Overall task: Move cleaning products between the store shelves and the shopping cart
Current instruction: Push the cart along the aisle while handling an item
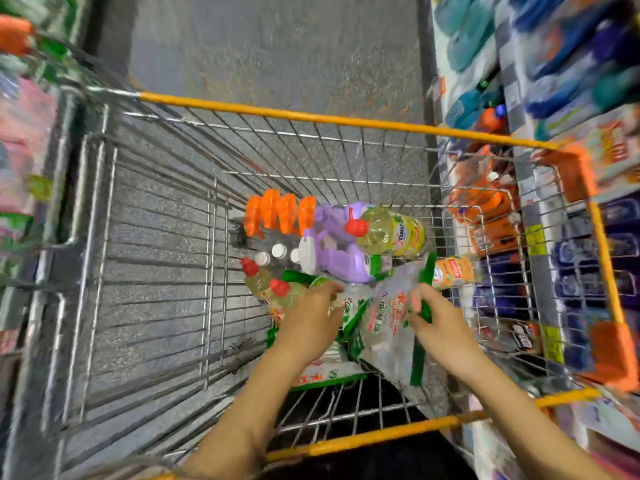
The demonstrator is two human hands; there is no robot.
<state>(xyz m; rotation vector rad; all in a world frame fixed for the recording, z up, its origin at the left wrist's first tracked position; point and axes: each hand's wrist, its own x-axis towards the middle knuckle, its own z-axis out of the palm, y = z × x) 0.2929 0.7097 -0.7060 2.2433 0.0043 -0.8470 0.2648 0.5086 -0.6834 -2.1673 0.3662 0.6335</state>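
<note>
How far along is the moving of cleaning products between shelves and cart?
Done: purple spray bottles and yellow bottles already lie in the cart. In hand: the right hand grips a clear bag; the left hand rests on a green-and-white packet. Left: the shelves beside it hold plenty more.

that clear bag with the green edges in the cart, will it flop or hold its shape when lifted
Probably floppy: the clear bag looks like thin crinkled film, bending where the right hand grips its green edge. Its glossy surface may be slippery, so it could slide. Weight cannot be judged.
</note>
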